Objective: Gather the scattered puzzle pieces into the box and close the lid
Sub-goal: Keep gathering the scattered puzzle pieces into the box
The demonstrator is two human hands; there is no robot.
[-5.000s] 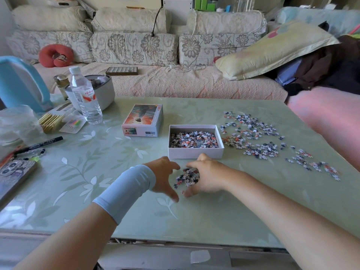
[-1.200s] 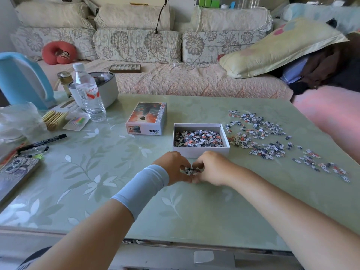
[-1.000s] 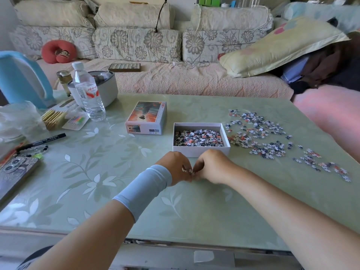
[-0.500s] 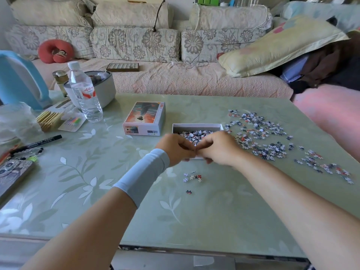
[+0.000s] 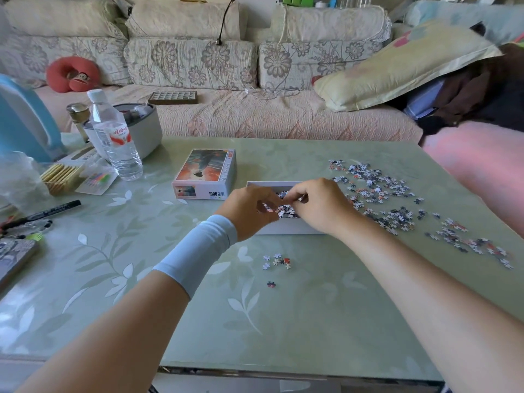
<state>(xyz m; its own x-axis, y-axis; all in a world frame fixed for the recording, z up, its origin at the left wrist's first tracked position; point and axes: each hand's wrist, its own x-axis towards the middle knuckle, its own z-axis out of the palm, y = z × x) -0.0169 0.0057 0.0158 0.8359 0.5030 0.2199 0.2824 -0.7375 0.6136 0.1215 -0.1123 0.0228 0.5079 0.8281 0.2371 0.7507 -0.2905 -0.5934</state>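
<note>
The open white box sits mid-table with puzzle pieces inside, mostly hidden by my hands. My left hand, with a pale blue wrist sleeve, and my right hand hover together just over the box. Their fingers are curled round a small clump of puzzle pieces. The printed lid lies left of the box. A wide scatter of pieces covers the table to the right. A few dropped pieces and a single one lie in front of the box.
A water bottle, a white pot, a blue appliance, sticks and a black marker crowd the table's left side. A sofa with a pillow runs behind the green glass-topped table.
Both hands scooped a clump of pieces from the table in front of the box and lifted it forward over the box. A few pieces fell out and stayed on the table.
</note>
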